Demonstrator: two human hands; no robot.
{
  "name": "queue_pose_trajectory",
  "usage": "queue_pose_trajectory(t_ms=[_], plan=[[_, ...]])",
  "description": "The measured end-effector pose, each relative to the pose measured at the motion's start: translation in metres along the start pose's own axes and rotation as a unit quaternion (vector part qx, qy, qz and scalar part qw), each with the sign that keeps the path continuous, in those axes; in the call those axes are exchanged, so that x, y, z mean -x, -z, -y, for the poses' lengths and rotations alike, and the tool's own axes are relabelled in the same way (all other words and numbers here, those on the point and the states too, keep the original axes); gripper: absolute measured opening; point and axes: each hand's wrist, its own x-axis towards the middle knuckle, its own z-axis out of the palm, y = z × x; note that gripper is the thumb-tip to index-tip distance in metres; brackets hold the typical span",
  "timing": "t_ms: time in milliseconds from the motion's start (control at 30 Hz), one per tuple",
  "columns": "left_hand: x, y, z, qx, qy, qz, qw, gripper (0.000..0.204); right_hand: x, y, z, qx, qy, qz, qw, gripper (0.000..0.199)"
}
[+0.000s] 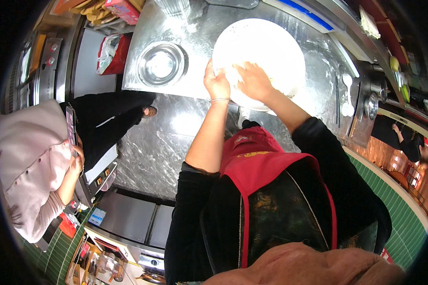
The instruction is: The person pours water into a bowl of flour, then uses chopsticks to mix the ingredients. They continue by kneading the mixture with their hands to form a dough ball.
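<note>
A large round white bowl (290,52) stands at the front edge of the steel worktable, its inside washed out by glare. At its left side my left hand (216,85) grips the rim, thumb up, with the other fingers partly hidden. My right hand (254,81) reaches over the near rim into the bowl, fingers stretched out and a little apart. What lies under those fingers is too bright to make out. To the left of the bowl sits a shiny, round metal bowl (160,64).
Whitish smears mark the steel worktable (195,35). On its right lie a white spoon (347,95) and a dark thin stick (337,99). Clear containers (173,7) stand at the back left. A person (38,156) holding a phone (72,128) stands at left, near a red bag (114,54).
</note>
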Motion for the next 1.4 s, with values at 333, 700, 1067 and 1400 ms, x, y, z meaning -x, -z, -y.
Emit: queue_pose_trajectory(t_ms=[333,700,1067,1400], plan=[[0.004,0.001,0.008,0.013,0.018,-0.001,1.000,0.041,0.023,0.017,-0.043,0.075,0.255,0.033,0.964,0.063],[0.006,0.008,-0.001,-0.060,0.026,0.020,0.998,0.038,-0.046,-0.022,-0.019,0.006,0.110,-0.108,0.988,0.022],[0.000,0.002,0.012,-0.019,-0.010,-0.010,1.000,0.033,-0.013,0.055,-0.046,0.039,0.133,0.016,0.990,0.027],[0.006,0.000,0.006,-0.081,0.021,-0.050,0.995,0.031,-0.004,0.009,-0.068,0.107,0.437,-0.014,0.893,0.025]])
